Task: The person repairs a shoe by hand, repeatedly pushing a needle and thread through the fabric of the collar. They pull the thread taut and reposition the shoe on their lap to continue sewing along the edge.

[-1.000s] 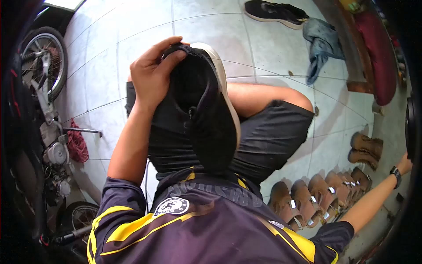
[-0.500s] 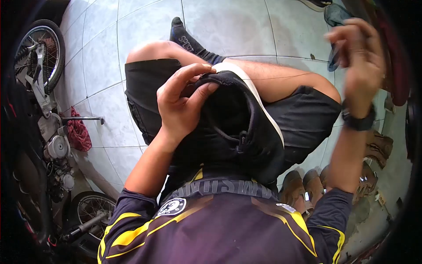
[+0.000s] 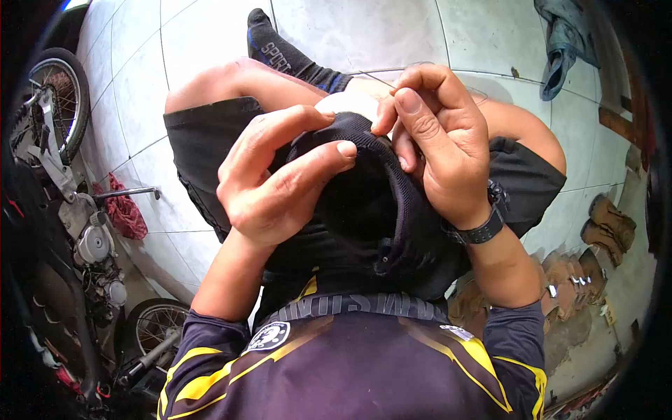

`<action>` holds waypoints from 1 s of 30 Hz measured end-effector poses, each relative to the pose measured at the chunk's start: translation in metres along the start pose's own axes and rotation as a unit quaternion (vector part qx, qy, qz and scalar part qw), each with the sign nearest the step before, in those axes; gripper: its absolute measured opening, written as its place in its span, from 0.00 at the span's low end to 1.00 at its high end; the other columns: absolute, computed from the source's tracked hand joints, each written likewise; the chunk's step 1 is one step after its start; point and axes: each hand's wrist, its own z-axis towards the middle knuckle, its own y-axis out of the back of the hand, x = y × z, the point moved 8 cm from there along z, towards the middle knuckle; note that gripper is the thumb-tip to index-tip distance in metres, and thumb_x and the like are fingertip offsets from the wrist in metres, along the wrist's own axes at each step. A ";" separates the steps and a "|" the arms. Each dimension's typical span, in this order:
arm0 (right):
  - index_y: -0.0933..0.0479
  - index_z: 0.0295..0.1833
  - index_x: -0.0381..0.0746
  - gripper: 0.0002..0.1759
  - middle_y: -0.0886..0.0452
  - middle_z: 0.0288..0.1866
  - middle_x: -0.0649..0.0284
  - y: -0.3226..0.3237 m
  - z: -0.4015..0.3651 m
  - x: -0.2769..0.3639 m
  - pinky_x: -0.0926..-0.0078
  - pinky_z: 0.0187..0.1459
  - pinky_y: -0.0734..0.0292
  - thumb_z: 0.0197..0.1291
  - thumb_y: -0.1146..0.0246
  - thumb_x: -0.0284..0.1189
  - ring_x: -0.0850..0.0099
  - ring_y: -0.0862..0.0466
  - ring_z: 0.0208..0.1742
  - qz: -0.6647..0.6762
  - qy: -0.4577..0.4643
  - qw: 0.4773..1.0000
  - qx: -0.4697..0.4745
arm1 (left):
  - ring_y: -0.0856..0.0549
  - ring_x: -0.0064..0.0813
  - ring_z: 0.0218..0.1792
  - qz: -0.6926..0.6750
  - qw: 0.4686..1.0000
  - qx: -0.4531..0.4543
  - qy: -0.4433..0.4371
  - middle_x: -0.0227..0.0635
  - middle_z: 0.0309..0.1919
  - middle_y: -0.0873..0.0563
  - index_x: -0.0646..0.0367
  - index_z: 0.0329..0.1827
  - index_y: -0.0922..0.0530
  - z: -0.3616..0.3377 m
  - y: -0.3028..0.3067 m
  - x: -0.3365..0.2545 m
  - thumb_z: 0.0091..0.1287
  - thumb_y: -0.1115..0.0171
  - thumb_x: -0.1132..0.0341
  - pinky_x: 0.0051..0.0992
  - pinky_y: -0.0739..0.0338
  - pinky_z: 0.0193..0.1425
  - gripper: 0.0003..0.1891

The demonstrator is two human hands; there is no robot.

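A black knit shoe [image 3: 413, 238] with a white sole [image 3: 348, 103] lies in my lap, its opening facing up towards me. My left hand [image 3: 269, 175] pinches the shoe's rim between thumb and fingers on the left side. Close beside it, my right hand [image 3: 441, 133] is closed, thumb against fingers, at the far edge of the rim. A thin dark needle [image 3: 376, 78] sticks out of the right hand's pinch, pointing up and left. The inside of the shoe is dark, and its toe cannot be made out.
My crossed legs surround the shoe, with one foot in a black sock [image 3: 283, 52]. A motorbike [image 3: 91, 238] with a red cloth [image 3: 126, 213] stands to the left. Several brown shoes [image 3: 560, 280] are on the right, and blue-grey cloth [image 3: 563, 45] lies at the upper right on the tiles.
My right hand has come down and left from the upper right to the shoe's rim. My left hand stays at the rim, its fingers shifted slightly. The view has moved a little.
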 end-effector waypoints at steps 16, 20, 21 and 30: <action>0.24 0.58 0.36 0.09 0.15 0.38 0.62 0.008 0.000 -0.008 0.92 0.27 0.35 0.79 0.42 0.28 0.88 0.29 0.24 -0.001 -0.011 1.000 -0.011 | 0.09 0.38 0.36 0.110 0.977 0.129 -0.130 0.47 0.38 0.10 0.60 0.37 0.08 0.027 -0.004 -0.028 0.46 0.18 0.73 0.32 0.12 0.39 0.14; 0.24 0.58 0.36 0.09 0.14 0.37 0.61 0.008 0.000 -0.007 0.92 0.27 0.34 0.79 0.41 0.28 0.88 0.28 0.24 -0.014 -0.011 1.000 -0.005 | 0.08 0.39 0.38 0.111 0.977 0.130 -0.129 0.48 0.39 0.09 0.61 0.37 0.10 0.024 -0.004 -0.026 0.46 0.19 0.74 0.32 0.12 0.38 0.14; 0.24 0.58 0.36 0.09 0.14 0.37 0.61 0.008 0.000 -0.006 0.92 0.27 0.35 0.79 0.41 0.28 0.88 0.28 0.24 -0.023 -0.009 1.000 -0.002 | 0.08 0.39 0.38 0.112 0.976 0.132 -0.129 0.48 0.39 0.09 0.61 0.37 0.10 0.023 -0.004 -0.026 0.46 0.19 0.74 0.32 0.12 0.38 0.14; 0.23 0.57 0.36 0.09 0.14 0.37 0.63 0.008 -0.001 -0.007 0.92 0.27 0.34 0.79 0.40 0.29 0.88 0.28 0.24 -0.029 -0.010 1.000 -0.006 | 0.08 0.42 0.40 0.109 0.965 0.153 -0.184 0.46 0.40 0.09 0.58 0.39 0.09 0.026 -0.004 -0.032 0.45 0.21 0.73 0.32 0.11 0.44 0.15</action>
